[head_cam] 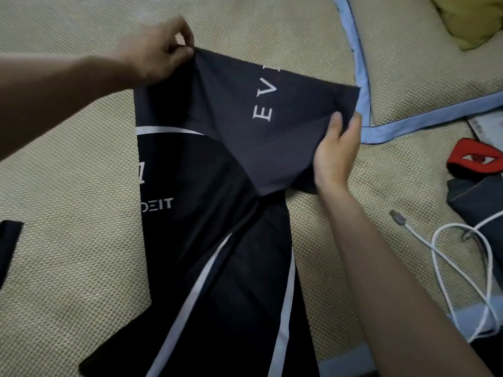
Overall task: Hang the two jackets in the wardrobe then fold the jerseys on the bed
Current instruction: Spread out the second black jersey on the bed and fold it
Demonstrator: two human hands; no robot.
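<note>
A black jersey (217, 219) with white stripes and white lettering lies lengthwise on the beige bed mat (81, 186). Its far end is folded back and lifted off the mat. My left hand (160, 53) pinches the far left corner of that flap. My right hand (336, 148) grips the flap's right corner, thumb on top of the cloth. Another dark garment (9, 246) shows only as an edge at the left border. No jackets or wardrobe are in view.
A white cable (460, 270) coils on the mat at the right, next to a dark grey cloth (473, 197) and a red and black item (473, 157). A blue-trimmed mat edge (363, 77) runs behind, with a yellow pillow (471, 20) at the top right.
</note>
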